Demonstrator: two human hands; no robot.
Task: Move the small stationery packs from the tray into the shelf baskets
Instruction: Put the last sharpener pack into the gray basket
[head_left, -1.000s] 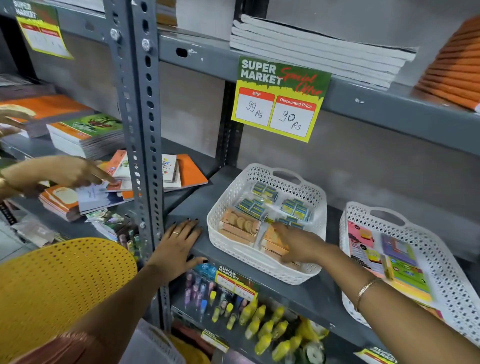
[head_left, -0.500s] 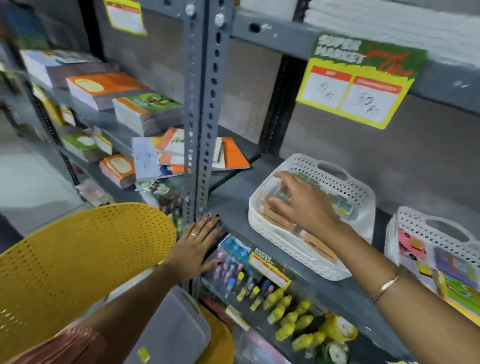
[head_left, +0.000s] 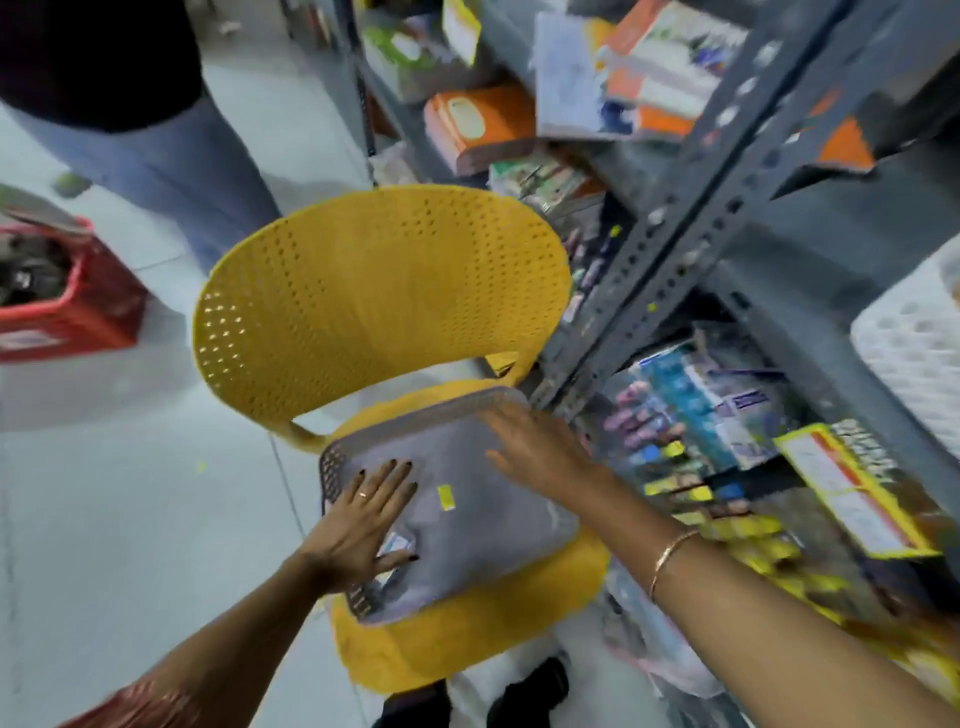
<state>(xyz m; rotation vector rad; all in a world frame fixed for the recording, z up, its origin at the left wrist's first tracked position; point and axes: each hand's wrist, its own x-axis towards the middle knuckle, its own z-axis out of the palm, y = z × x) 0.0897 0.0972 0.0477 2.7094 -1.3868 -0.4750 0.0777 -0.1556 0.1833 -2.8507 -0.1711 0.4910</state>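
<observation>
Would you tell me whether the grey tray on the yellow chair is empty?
Nearly empty: the grey tray shows bare floor apart from one small yellow item.

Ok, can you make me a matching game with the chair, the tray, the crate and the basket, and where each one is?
Things:
1. yellow chair
2. grey tray
3. red crate
4. white basket

Places:
A. up on the shelf at the right edge
B. on the floor at the left
C. beside the shelf post
D. on the chair seat, under both hands

Pairs: 1-C, 2-D, 3-B, 4-A
</observation>
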